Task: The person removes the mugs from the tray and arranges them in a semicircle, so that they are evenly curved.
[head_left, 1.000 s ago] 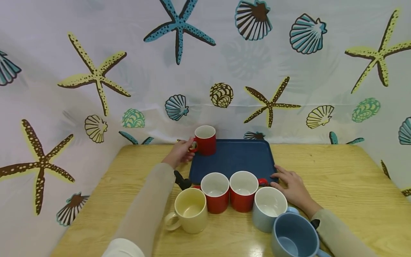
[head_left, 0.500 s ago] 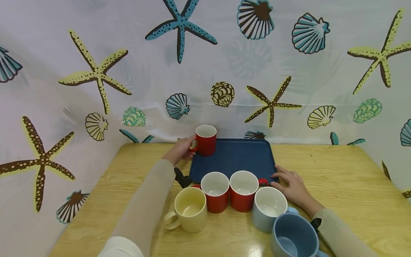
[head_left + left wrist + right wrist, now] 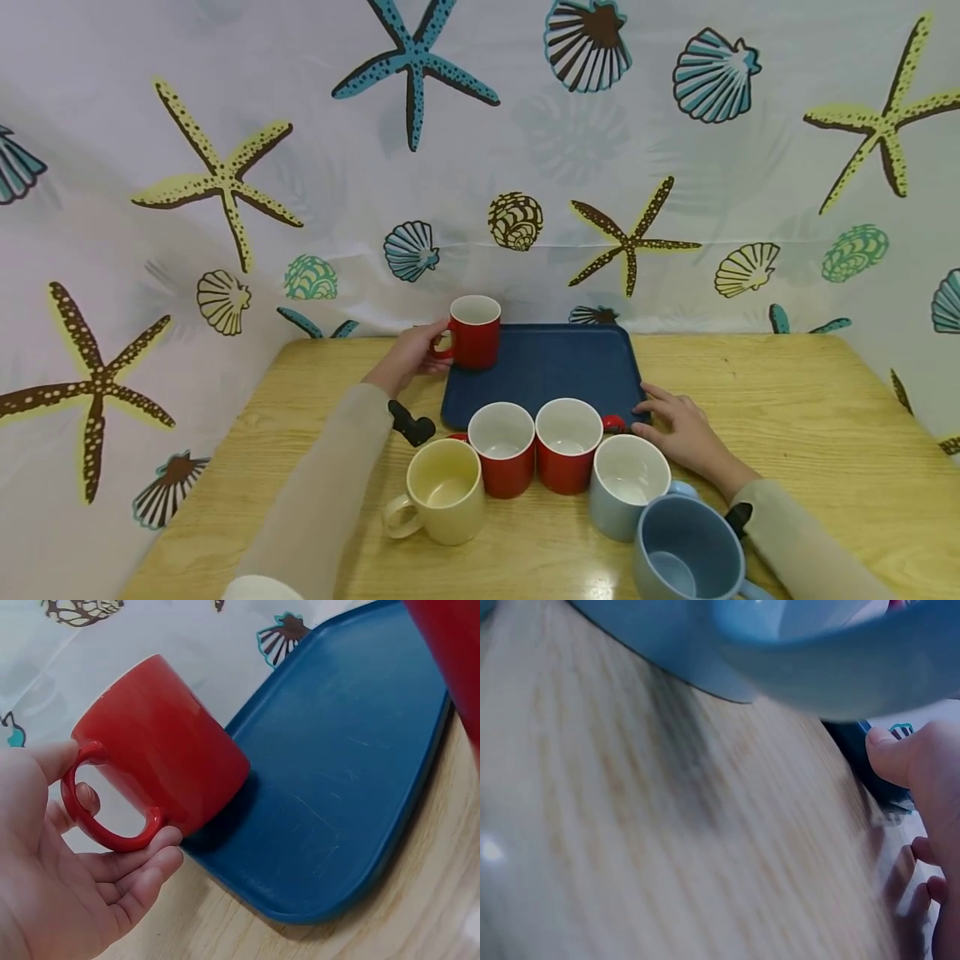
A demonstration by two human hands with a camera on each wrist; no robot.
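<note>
My left hand (image 3: 408, 357) holds a red mug (image 3: 480, 343) with a white inside by its handle, at the back left corner of a dark blue tray (image 3: 562, 362). In the left wrist view, the thumb lies at the top of the mug's handle (image 3: 112, 838), a fingertip shows through the loop, and other fingers sit below it. The mug is upright, its base at the tray's edge. My right hand (image 3: 684, 433) rests at the tray's right front corner with its fingers extended, fingertips at the rim, close behind the blue mugs.
In front of the tray stand two more red mugs (image 3: 508, 475) (image 3: 564, 471), side by side. A yellow mug (image 3: 450, 517) is to their left, a light blue mug (image 3: 617, 508) and a darker blue mug (image 3: 647, 558) to their right. A patterned curtain (image 3: 465, 183) hangs behind the wooden table (image 3: 765, 400).
The left hand has drawn slightly left, and the red mug in its grip has shifted a little to the left with it. The right hand and the other mugs stay in place.
</note>
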